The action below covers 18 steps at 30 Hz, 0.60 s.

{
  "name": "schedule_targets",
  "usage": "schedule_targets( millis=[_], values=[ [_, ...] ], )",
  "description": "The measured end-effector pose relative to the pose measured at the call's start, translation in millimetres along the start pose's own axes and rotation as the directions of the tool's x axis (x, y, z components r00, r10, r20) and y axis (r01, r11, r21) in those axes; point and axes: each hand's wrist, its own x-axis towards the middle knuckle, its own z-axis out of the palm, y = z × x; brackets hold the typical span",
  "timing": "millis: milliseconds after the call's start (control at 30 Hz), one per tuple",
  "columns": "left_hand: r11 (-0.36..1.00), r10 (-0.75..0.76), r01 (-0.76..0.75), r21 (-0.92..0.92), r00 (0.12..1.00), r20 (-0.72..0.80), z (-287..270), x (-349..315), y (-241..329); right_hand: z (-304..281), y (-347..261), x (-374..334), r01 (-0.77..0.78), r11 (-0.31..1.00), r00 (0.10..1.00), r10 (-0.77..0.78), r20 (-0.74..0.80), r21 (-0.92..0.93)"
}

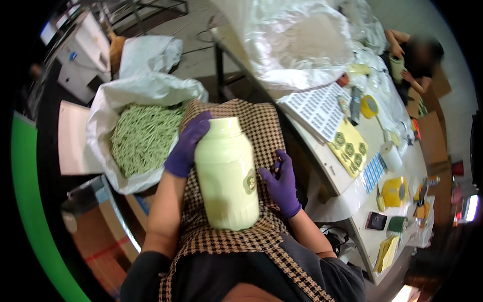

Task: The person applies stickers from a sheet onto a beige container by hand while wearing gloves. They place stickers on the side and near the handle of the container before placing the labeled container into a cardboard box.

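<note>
The left hand is wrapping its fingers round the pale jar near its shoulder; the right hand is hovering beside it, thumb and fingers parted, leaving a gap. Beneath both, a checked apron is spreading; rightward, a table edge is running; leftward, a white sack is standing; beyond, grey floor is showing.

The jar looks glossy, smooth plastic; the apron, matt woven cloth.
</note>
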Motion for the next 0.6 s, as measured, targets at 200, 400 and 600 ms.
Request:
schedule_targets(
  millis=[200,400,600],
  values=[
    [0.534,0.180,-0.140,0.834,0.982,0.049,65,13,58,-118,-23,47,0.367,0.771,0.800,-0.547,-0.246,-0.520],
    [0.394,0.334,-0.359,0.846,0.914,0.232,52,58,7,-196,2,196,0.211,0.582,0.822,-0.541,-0.180,-0.785],
    [0.403,0.294,-0.337,0.851,0.928,0.228,55,49,14,-213,16,259,0.150,0.143,0.961,-0.253,0.111,-0.978]
  ],
)
